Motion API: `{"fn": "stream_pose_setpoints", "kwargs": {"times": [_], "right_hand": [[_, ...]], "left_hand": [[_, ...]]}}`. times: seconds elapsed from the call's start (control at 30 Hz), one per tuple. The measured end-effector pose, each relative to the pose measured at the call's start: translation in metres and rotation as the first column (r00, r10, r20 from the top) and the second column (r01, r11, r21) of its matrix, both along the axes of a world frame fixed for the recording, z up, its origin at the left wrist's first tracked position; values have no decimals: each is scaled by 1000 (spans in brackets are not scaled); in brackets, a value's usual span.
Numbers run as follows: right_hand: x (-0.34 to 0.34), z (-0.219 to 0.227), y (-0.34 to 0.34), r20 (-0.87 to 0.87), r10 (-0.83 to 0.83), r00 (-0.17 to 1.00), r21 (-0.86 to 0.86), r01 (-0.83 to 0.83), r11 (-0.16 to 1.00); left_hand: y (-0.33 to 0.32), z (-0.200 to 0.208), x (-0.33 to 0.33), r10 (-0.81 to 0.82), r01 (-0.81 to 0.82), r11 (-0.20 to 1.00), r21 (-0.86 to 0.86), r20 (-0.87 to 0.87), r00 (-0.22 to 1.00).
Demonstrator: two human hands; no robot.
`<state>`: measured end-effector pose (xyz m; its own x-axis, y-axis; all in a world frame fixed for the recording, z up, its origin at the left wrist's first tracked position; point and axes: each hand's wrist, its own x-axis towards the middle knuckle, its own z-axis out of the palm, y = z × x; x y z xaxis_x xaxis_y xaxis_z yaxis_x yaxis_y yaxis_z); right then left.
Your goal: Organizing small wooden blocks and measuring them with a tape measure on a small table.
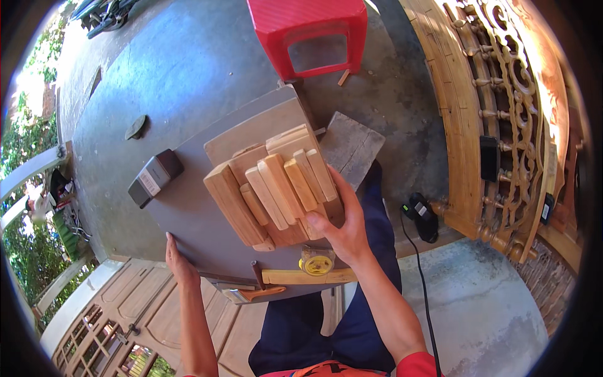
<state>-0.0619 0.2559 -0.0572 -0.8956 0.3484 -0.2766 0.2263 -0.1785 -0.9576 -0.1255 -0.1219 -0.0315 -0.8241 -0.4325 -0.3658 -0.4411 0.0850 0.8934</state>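
Note:
A stack of pale wooden pieces (286,182), short blocks laid over wider boards, sits on a grey-brown tabletop (213,226) in front of me. My right hand (345,229) grips the stack's right side, thumb on top by the block ends and fingers along the far right edge. At the table's left edge is my left hand (181,264), seen side-on, its fingers stretched out and apart from the wood. Near the table's front edge lie a yellow tape measure (316,261), a wooden strip (276,276) and a flat brush with a wooden handle (251,293).
A grey-black box (156,177) rests at the table's left. Beyond the table stands a red plastic stool (308,38). A grey block (353,147) is right of the stack. Farther right are a black power tool (422,217) with a cord (419,270) and carved wooden furniture (496,94).

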Motion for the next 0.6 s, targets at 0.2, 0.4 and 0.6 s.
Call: {"fn": "stream_pose_setpoints", "kwargs": {"times": [0.2,0.4,0.6], "right_hand": [[-20,-11,0,-2,124,992,22,-124,992],[-39,-45,-12,42,269,962,172,-272,947],[-65,-129,-40,60,335,940,182,-340,922]], "left_hand": [[-3,-31,12,222,-224,963,150,31,975],[-21,-92,32,414,-422,893,154,84,907],[-50,-167,41,502,-510,849,136,95,860]]}}
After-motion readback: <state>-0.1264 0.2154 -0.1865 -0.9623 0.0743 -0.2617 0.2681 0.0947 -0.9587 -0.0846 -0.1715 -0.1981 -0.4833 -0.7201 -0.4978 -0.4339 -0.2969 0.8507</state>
